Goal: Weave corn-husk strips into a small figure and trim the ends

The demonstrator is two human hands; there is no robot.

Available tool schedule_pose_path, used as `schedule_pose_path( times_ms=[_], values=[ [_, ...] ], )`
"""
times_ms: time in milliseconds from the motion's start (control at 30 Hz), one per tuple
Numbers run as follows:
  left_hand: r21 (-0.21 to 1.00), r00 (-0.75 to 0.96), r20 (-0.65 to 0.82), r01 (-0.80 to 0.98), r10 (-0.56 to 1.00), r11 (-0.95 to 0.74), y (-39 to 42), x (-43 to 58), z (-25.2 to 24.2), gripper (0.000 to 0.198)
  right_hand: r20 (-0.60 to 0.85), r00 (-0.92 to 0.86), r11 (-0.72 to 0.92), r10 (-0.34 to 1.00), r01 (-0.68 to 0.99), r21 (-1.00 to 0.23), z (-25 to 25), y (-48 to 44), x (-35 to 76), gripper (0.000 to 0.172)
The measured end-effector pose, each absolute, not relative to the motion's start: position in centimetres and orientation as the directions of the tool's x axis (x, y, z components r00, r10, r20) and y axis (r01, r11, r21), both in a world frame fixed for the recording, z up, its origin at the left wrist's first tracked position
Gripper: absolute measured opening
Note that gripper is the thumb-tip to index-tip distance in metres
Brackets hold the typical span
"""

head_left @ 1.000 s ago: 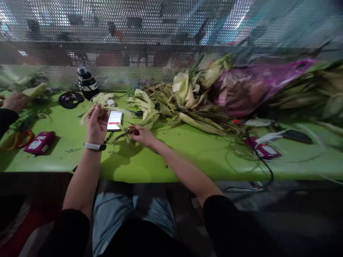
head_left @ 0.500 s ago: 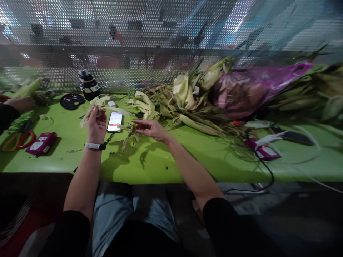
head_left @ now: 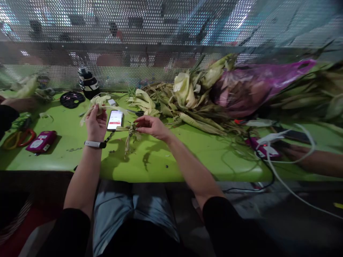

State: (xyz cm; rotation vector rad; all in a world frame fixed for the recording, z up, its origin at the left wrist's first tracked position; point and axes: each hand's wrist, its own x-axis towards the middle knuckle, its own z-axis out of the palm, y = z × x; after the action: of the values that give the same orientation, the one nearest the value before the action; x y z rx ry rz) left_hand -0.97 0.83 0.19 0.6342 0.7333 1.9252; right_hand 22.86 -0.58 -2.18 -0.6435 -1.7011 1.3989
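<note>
My left hand [head_left: 96, 123] is closed on a bundle of pale corn husk strips [head_left: 98, 101] that fan out above the fingers. In my right hand [head_left: 152, 127], fingertips pinch a small figure of knotted corn husk [head_left: 130, 132], whose strips dangle above the table. One strip from it points left toward the phone [head_left: 115, 120], which lies with its screen lit between my hands. Behind my right hand, dark-handled scissors [head_left: 138, 113] are partly hidden by loose pale husks [head_left: 144, 101].
A large heap of dried corn husks [head_left: 200, 117] and a pink plastic bag [head_left: 249, 89] spread to the right. At left are a black bottle [head_left: 88, 84], a black palette-shaped piece [head_left: 71, 99], a purple box [head_left: 42, 142] and red-handled scissors [head_left: 26, 137]. Another person's hand [head_left: 297, 154] is by white cables [head_left: 311, 142].
Another person's hand has come in from the right beside the purple device and cables. The knotted husk figure has turned slightly in my right hand. My left hand stays in place.
</note>
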Motion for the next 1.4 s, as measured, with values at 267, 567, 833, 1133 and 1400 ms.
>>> schedule_pose_path(
  times_ms=[267,567,833,1133,1400],
  values=[
    [0.722,-0.428,0.112,-0.585,0.897,-0.369,0.9,-0.9,0.3,0.007,0.199,-0.612,0.176,0.766,-0.098,-0.979,-2.4,-0.5,23.2,0.037],
    [0.732,-0.444,0.181,-0.535,0.878,-0.422,1.1,-1.7,-0.1,0.006,-0.122,-0.877,0.016,0.466,0.146,-0.989,-2.0,-0.3,24.1,0.039],
    [0.75,-0.407,0.197,-0.524,0.892,-0.405,0.7,-1.3,0.0,0.01,0.143,-0.232,0.068,0.962,-0.305,-0.95,-3.0,1.9,23.7,0.056],
    [0.893,-0.087,0.113,-0.427,0.99,-0.139,0.3,2.1,-2.7,0.035,0.159,-0.237,0.152,0.958,-0.047,-0.987,-3.7,0.7,21.5,0.026],
    [0.94,0.078,0.179,-0.306,0.981,-0.148,-0.4,3.1,-3.4,0.045,0.161,-0.312,0.166,0.937,-0.011,-0.986,-4.1,-0.2,20.7,0.039]
  ],
)
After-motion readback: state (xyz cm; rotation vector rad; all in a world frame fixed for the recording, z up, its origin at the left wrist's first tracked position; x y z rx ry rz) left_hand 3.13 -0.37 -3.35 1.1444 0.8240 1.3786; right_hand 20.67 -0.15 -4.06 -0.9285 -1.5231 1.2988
